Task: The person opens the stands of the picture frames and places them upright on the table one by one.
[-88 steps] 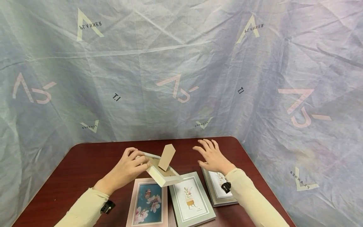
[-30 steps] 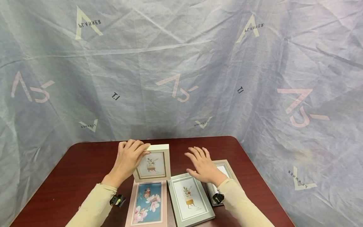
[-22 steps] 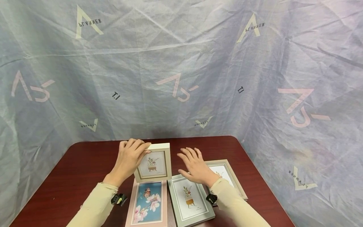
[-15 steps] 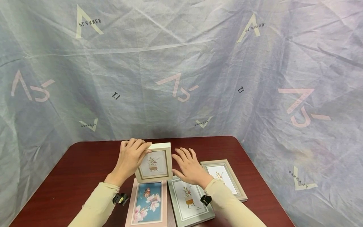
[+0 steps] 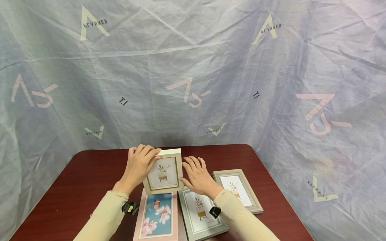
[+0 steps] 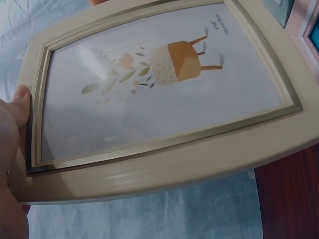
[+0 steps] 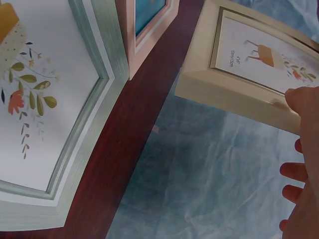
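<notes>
In the head view, the cream frame stands near upright at lower centre, its upper left corner hidden by the left hand, which pinches it there. The right hand, fingers loosely extended, is at the frame's right edge; it grips nothing. Below, the pink frame runs off the bottom of the picture, its top covered by the cream one. The right hand and sleeve hide parts of the green frame and the beige frame on the bench. In the left wrist view, the cream frame overruns the right edge, and glare blurs its plant print; the left hand is mostly cut off, only the thumb clear. In the right wrist view, the right thumb overlaps the cream frame's side at right; whether it touches, I cannot tell.
</notes>
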{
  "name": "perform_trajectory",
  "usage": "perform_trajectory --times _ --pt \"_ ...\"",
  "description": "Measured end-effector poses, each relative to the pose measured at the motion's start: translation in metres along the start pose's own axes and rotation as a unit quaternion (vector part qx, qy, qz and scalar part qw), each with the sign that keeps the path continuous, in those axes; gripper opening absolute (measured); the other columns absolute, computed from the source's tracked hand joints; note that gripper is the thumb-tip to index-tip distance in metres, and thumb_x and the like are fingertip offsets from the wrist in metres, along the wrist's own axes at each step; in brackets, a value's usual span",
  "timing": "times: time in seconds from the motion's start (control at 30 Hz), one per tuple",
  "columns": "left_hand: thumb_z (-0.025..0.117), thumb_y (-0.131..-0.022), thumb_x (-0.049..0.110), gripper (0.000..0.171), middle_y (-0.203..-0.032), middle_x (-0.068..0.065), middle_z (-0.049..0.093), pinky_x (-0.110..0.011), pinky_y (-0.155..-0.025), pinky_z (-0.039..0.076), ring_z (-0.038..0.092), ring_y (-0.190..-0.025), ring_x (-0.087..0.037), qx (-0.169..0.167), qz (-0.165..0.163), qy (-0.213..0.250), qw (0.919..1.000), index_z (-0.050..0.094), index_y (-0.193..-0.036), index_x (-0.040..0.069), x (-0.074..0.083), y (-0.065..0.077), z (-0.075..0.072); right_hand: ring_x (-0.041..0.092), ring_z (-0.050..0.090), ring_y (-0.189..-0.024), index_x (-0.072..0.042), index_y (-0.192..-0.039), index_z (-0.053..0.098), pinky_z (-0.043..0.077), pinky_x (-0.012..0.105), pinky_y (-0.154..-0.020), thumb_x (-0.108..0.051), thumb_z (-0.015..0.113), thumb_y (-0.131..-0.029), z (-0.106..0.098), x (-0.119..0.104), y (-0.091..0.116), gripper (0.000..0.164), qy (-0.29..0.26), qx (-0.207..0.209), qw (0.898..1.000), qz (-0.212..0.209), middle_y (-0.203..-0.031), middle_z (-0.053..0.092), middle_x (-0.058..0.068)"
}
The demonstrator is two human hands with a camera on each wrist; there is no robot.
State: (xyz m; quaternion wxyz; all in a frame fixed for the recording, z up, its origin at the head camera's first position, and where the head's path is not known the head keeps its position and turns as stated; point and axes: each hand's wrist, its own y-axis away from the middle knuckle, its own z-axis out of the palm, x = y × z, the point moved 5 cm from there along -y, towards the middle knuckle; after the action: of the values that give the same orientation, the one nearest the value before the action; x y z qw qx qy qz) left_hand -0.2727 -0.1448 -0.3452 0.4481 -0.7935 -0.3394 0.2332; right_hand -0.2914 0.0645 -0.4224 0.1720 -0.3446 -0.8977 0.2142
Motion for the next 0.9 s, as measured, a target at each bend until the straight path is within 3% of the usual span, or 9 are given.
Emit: perform_trajectory --times 0.2,0.4,0.5,0.73,0.9 --pt "0.043 -0.102 0.045 0.046 -0.093 -0.005 0.064 -0.051 -0.074 0.033 0.053 -0.085 -0.029 -0.027 -0.015 0.006 0.9995 0.073 -0.107 0.01 -0.014 -0.006 0.012 0.037 0.041 -0.129 -0.003 -0.13 0.05 0.031 0.057 -0.103 -0.037 0.064 -0.095 0.005 0.006 -0.01 0.051 0.013 0.023 1.0 0.013 -0.14 0.045 0.017" --pt "0.066 -0.091 0.03 0.026 -0.094 -0.004 0.064 -0.051 -0.076 0.033 0.052 -0.086 -0.028 -0.055 -0.025 0.014 0.9981 0.073 -0.107 0.01 -0.03 -0.012 0.031 0.035 0.042 -0.129 -0.003 -0.131 0.05 0.032 0.056 -0.103 -0.036 0.065 -0.096 0.018 0.017 -0.02 0.051 0.022 0.016 0.999 0.04 -0.14 0.046 0.017" --pt "0.072 -0.086 0.024 0.024 -0.095 -0.003 0.064 -0.051 -0.077 0.032 0.052 -0.087 -0.027 -0.071 -0.037 0.017 0.9967 0.073 -0.107 0.011 -0.036 -0.015 0.043 0.035 0.041 -0.129 -0.002 -0.131 0.05 0.03 0.054 -0.104 -0.036 0.064 -0.096 0.027 0.024 -0.023 0.05 0.025 0.003 0.998 0.055 -0.14 0.046 0.017" --pt "0.069 -0.092 0.026 0.022 -0.098 -0.001 0.064 -0.049 -0.081 0.032 0.051 -0.091 -0.025 -0.127 -0.083 0.018 0.9882 0.073 -0.11 0.014 -0.046 -0.016 0.074 0.033 0.039 -0.129 -0.002 -0.131 0.049 0.03 0.052 -0.102 -0.032 0.063 -0.098 0.051 0.043 -0.026 0.047 0.017 -0.023 0.995 0.095 -0.139 0.045 0.017" --pt "0.067 -0.094 0.026 0.022 -0.099 -0.001 0.064 -0.048 -0.082 0.031 0.051 -0.092 -0.024 -0.156 -0.094 0.026 0.9829 0.072 -0.111 0.015 -0.053 -0.012 0.09 0.035 0.041 -0.126 -0.001 -0.131 0.049 0.032 0.052 -0.1 -0.03 0.065 -0.097 0.064 0.049 -0.024 0.047 -0.006 -0.018 0.994 0.11 -0.138 0.045 0.019"
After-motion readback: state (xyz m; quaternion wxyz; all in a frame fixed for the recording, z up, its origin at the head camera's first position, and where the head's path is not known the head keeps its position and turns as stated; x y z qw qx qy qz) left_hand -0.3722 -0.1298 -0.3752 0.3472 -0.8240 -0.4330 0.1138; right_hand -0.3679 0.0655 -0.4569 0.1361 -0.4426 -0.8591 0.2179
